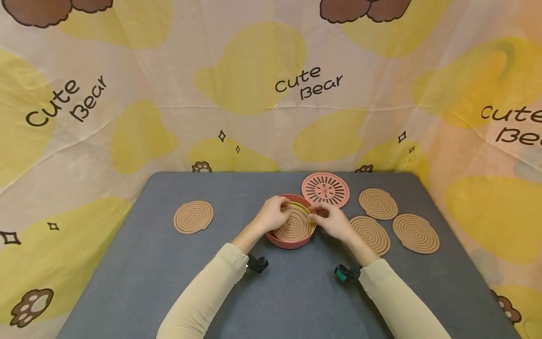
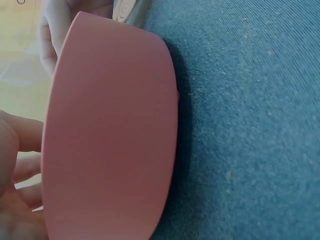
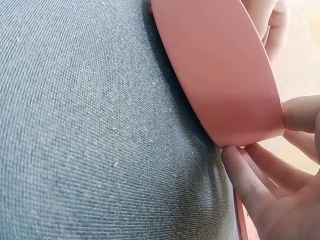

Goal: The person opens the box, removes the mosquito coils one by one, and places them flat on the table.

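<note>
A round pink mosquito coil box (image 1: 290,245) stands on the table, with a yellow-green ring (image 1: 301,206) showing along its inner far edge. Inside lies a tan mosquito coil (image 1: 292,226). My left hand (image 1: 273,214) reaches over the left rim, its thumb and fingers curled at the coil's upper left edge. The box wall (image 2: 110,125) hides those fingertips in the left wrist view. From the right, my right hand (image 1: 332,220) grips the box. In the right wrist view its thumb (image 3: 302,114) is at the rim and its fingers (image 3: 245,175) touch the outside.
Right behind the box lies a slotted pink lid (image 1: 325,189). Three more coils lie to the right: a far one (image 1: 378,204), a near one (image 1: 370,235) and an outer one (image 1: 416,233). Another coil (image 1: 193,217) lies at the left. A printed cloth (image 1: 254,70) hangs behind the table.
</note>
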### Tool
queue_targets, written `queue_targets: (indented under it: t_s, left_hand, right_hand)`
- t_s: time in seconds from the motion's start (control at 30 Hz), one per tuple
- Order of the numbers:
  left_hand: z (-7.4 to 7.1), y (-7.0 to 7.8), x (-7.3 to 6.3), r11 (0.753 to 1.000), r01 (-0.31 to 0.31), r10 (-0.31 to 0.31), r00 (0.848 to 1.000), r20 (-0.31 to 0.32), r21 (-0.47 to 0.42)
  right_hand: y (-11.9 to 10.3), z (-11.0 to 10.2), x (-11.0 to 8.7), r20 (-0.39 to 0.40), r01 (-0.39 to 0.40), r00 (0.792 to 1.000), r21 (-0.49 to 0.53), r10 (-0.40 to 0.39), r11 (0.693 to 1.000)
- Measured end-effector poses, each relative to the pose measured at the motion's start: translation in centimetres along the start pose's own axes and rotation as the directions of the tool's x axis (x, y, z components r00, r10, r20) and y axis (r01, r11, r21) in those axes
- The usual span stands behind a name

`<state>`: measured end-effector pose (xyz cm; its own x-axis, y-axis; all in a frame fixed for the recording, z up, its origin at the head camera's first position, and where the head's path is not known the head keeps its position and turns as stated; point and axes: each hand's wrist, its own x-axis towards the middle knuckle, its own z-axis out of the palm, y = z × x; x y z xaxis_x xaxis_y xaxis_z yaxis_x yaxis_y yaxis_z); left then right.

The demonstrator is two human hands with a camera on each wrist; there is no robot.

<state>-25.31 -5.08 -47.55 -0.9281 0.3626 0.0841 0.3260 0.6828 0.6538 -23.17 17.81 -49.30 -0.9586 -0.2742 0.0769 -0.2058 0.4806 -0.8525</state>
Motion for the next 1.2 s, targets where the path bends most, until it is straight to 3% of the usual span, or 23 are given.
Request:
queue_targets:
  t_s: [0.13, 0.63, 1.2]
  left_hand:
    - [-0.13, -0.08, -0.11, 1.000, -0.031, 0.031, 0.999, -0.023, 0.003]
    - [-0.56, -0.06, -0.30, 0.998, -0.043, 0.042, 0.999, -0.024, -0.034]
    - [-0.83, -0.49, -0.69, 0.992, -0.101, 0.091, 0.988, -0.121, -0.076]
  right_hand:
    - [-0.16, -0.07, -0.04, 0.000, -0.002, 1.000, -0.002, 0.002, 1.000]
    - [-0.05, 0.11, 0.09, 0.000, -0.014, 1.000, 0.008, 0.014, 1.000]
    - [0.03, -0.02, -0.14, 0.011, -0.027, 1.000, 0.010, 0.027, 1.000]
